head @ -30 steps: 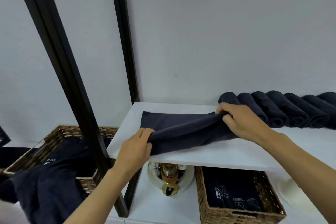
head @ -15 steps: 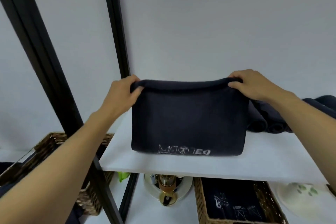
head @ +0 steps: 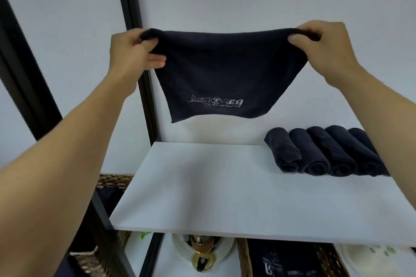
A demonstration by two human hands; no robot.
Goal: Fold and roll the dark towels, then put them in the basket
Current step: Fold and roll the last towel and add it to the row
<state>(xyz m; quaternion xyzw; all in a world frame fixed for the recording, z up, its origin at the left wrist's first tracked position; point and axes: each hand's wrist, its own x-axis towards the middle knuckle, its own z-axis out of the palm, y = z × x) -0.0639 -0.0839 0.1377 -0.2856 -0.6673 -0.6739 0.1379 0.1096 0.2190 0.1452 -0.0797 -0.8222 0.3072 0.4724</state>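
White print on the raised towel (head: 225,69) reads back to front, with only "ER" clear at its end. The smaller line beneath is blurred. On the dark cloth (head: 283,263) in the basket (head: 242,258), a white "B" shows; the rest is illegible.

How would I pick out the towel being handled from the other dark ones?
Find the white shelf, with a row of rolled towels at its right end. Above it, a left hand and a right hand pinch the top corners of one dark towel. It alone hangs unrolled in the air, with pale lettering near its lower edge.
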